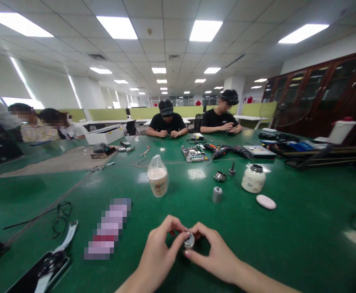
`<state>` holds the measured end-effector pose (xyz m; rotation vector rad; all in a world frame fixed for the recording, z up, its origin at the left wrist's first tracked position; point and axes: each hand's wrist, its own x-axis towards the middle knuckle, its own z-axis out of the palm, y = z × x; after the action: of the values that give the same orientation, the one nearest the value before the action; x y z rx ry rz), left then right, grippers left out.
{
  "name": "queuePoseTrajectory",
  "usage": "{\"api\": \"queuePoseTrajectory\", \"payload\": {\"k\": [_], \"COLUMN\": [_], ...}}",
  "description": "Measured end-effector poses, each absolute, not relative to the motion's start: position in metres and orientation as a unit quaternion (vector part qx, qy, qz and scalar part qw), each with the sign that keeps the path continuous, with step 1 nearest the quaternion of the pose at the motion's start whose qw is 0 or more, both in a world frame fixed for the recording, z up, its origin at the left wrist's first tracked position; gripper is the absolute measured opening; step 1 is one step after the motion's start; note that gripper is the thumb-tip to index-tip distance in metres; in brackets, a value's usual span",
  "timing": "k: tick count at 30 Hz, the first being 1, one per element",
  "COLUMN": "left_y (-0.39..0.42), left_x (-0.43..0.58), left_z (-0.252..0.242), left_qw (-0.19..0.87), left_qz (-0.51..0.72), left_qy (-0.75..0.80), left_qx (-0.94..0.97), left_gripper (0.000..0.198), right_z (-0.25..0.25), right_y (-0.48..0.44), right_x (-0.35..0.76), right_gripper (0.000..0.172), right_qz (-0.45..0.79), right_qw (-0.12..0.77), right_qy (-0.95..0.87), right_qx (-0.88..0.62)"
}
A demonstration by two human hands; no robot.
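Close in front of me, my left hand (162, 248) and my right hand (212, 252) both pinch a small round silver metal part (189, 241). My left thumb lies along its upper edge, while the right thumb presses near its lower side. The fingertips partly cover it, so its underside is hidden. Beyond my hands a grey metal cylinder (217, 195) stands upright on the green table (190, 199). Behind that lie a ring-shaped dark metal part (219, 176) and a small dark part with a shaft (232, 169).
A cream jar (253, 179) and a pale oval object (266, 202) sit to the right. A bagged cup (158, 181) stands left of centre. Farther back are a circuit board (195, 153) and power drills (226, 151). Glasses (62, 215) and a watch (54, 260) lie left. People sit across the table.
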<state>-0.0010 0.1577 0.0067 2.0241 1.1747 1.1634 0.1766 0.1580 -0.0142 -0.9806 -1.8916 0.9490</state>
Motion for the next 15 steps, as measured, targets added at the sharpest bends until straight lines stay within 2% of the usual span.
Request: {"api": "queuePoseTrajectory", "payload": {"k": [8, 13, 15], "left_y": [0.1560, 0.1562, 0.1545], "left_x": [-0.0019, -0.0029, -0.0034], "left_z": [0.0038, 0.0017, 0.0000], "left_qw": [0.233, 0.239, 0.229], "left_qz": [0.422, 0.418, 0.406], "left_qy": [0.448, 0.433, 0.422], "left_qx": [0.753, 0.762, 0.777], "left_gripper": [0.007, 0.014, 0.024], "right_z": [-0.0145, -0.0160, -0.0160], "right_y": [0.1590, 0.1590, 0.1578], "right_x": [0.1764, 0.1764, 0.1768], "right_gripper": [0.016, 0.016, 0.016], "right_qz": [0.369, 0.369, 0.365], "right_qw": [0.397, 0.398, 0.400], "right_qy": [-0.749, -0.750, -0.751], "right_qx": [-0.380, -0.378, -0.378]}}
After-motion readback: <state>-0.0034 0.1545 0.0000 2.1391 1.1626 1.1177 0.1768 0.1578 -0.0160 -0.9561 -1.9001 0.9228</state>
